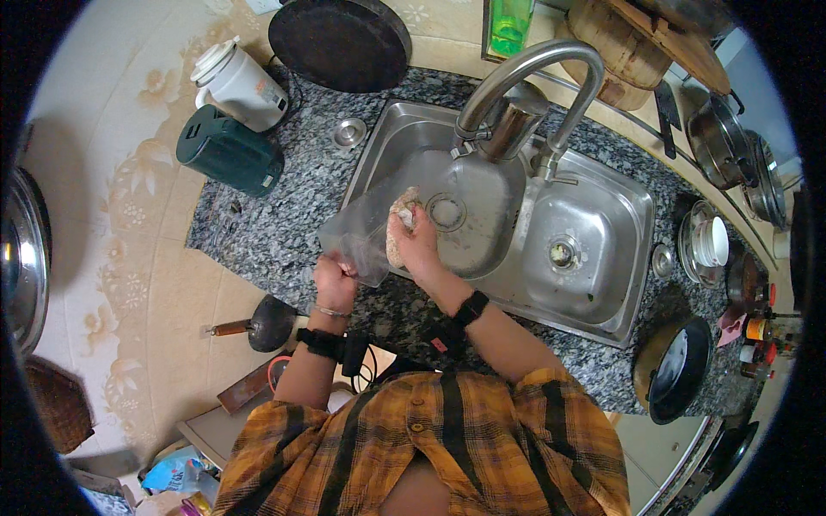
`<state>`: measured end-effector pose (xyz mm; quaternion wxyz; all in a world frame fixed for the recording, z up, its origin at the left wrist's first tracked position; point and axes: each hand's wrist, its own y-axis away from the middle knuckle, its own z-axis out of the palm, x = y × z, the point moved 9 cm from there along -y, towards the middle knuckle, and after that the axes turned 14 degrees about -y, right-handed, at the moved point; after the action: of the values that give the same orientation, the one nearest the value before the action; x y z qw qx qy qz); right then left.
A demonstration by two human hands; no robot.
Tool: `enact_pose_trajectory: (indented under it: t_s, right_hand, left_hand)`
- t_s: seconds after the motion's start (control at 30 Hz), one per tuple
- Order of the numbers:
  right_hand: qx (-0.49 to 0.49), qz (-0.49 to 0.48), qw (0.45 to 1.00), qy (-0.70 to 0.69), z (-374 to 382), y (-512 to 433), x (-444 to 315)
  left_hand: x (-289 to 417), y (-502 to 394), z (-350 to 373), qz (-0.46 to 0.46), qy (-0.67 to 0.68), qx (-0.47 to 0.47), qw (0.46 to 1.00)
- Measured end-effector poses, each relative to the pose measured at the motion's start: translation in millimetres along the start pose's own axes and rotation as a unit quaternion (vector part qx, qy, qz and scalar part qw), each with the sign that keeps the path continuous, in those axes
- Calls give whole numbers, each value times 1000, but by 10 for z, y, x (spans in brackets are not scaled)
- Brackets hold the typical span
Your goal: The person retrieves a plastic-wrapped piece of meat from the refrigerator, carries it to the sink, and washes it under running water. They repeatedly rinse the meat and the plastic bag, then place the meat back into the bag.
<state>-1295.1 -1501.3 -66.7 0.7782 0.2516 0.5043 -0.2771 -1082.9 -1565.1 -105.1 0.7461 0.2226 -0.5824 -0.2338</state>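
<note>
My left hand (335, 277) grips the end of a clear plastic bag (361, 222) at the sink's near left edge. The bag spreads up over the left basin's rim. In my right hand (416, 238) is a pale brown, rough-surfaced lump (395, 244) with a whitish patch; what it is cannot be told. The lump is beside the bag, above the near left part of the left basin (484, 258). Whether it touches the bag is unclear.
A curved steel faucet (516, 64) arches over the double sink. Left stand a green pitcher (226, 151) and a white kettle (248, 90). Scraps sit in the right basin's drain (561, 254). A dark wok (674, 371) and stacked bowls (712, 242) are at the right.
</note>
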Motion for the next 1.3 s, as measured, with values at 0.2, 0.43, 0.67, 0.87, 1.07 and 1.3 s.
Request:
enact_pose_trajectory:
  t_s: [0.2,0.43,0.67,0.87,1.07,1.3]
  right_hand:
    - [63,20,996,66,-234,-344,89]
    - [57,237,914,-325,-131,-117,324]
    - [-7,245,824,-511,125,26,149]
    - [-85,300,790,-528,388,170,75]
    - [-126,317,787,-514,526,356,-20]
    - [-41,296,783,-545,341,229,55]
  left_hand:
    - [-124,-15,-109,-31,55,25,998]
    - [-128,35,-33,34,-51,-108,992]
    - [-118,87,70,132,-150,-217,956]
    - [83,363,239,334,-398,-139,843]
    - [134,306,214,242,-307,-103,915]
    - [106,424,236,71,115,-118,984]
